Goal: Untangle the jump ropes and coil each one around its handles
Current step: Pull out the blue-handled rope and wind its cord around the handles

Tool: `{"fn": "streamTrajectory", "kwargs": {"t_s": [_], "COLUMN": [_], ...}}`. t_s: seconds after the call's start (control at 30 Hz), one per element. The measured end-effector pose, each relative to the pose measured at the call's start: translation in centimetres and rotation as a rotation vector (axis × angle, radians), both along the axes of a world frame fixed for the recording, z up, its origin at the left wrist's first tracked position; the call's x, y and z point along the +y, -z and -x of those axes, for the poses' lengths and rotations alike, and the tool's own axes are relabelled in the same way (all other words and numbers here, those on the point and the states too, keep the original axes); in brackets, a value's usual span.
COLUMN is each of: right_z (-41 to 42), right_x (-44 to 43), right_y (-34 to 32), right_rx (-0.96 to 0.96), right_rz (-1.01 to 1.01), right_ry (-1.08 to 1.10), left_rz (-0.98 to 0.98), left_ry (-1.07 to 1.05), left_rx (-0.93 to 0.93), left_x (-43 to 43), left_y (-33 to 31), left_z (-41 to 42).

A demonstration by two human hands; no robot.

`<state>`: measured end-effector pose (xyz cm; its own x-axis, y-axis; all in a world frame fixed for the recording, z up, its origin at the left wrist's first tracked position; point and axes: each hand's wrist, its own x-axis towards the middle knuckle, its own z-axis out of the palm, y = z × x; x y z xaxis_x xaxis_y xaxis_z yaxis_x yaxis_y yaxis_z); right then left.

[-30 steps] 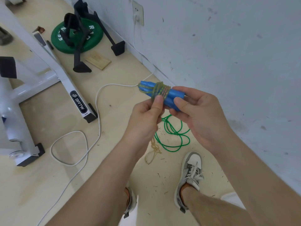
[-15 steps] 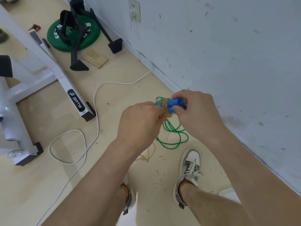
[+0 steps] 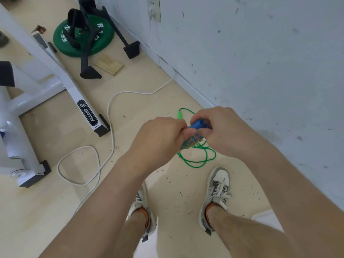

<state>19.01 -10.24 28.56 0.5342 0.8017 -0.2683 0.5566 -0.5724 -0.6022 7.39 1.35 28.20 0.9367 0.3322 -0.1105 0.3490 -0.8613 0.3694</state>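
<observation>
Two hands in play, two ropes on show. Pinching the wound end of the blue-handled jump rope (image 3: pixel 197 126) with the left hand (image 3: pixel 160 138), fingers curled tight; clamping the other end of its blue handles with the right hand (image 3: pixel 219 131). Several turns of yellowish cord (image 3: pixel 192 141) round the blue, just under the left thumb. All of it held in the air, right above the second rope.

Down there, one green jump rope (image 3: pixel 202 161) in loose loops on the floor (image 3: pixel 55 131), one green handle (image 3: pixel 180 115) peeping out beyond the knuckles. Two shoes below: left shoe (image 3: pixel 141 205), right shoe (image 3: pixel 217 190) just beside the green loops.

Tight on the right, hard by the wall (image 3: pixel 260 53). Open floor to the left, as far as one white cable (image 3: pixel 109 116) and one white frame (image 3: pixel 61 79).

Reads "BRTW" on the frame's black label. White lettering on the one green weight plate (image 3: pixel 104 40), partly covered, not readable whole.
</observation>
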Motion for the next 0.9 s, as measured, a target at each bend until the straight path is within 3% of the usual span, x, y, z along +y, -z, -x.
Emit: {"fn": "streamTrajectory", "kwargs": {"t_s": [0.17,0.4,0.57,0.67,0.77,0.9], "right_z": [-0.2,-0.8,-0.5,-0.6,-1.1,-1.4], "right_x": [-0.1,-0.4,-0.3,-0.5,-1.1,-1.6], "right_y": [-0.1,0.1,-0.4,-0.8,-1.2,-1.1], "right_rx": [-0.018,0.01,0.023,0.087,0.297,0.523], "right_rz": [0.06,0.056,0.029,-0.002,-0.09,-0.309], "right_ry": [-0.077,-0.076,-0.148,-0.207,-0.184,-0.024], "left_rz": [0.197,0.081,0.13,0.274,0.542,0.917], "left_ry": [-0.025,0.084,-0.111,-0.199,-0.157,-0.289], "left_rx": [-0.064,-0.06,-0.091,-0.098,-0.076,-0.184], "left_x": [0.8,0.7,1.2,1.4,1.3,0.9], "left_y": [-0.5,0.1,0.3,0.2,0.1,-0.3], "left_z": [0.4,0.5,0.6,0.6,0.6,0.7]}}
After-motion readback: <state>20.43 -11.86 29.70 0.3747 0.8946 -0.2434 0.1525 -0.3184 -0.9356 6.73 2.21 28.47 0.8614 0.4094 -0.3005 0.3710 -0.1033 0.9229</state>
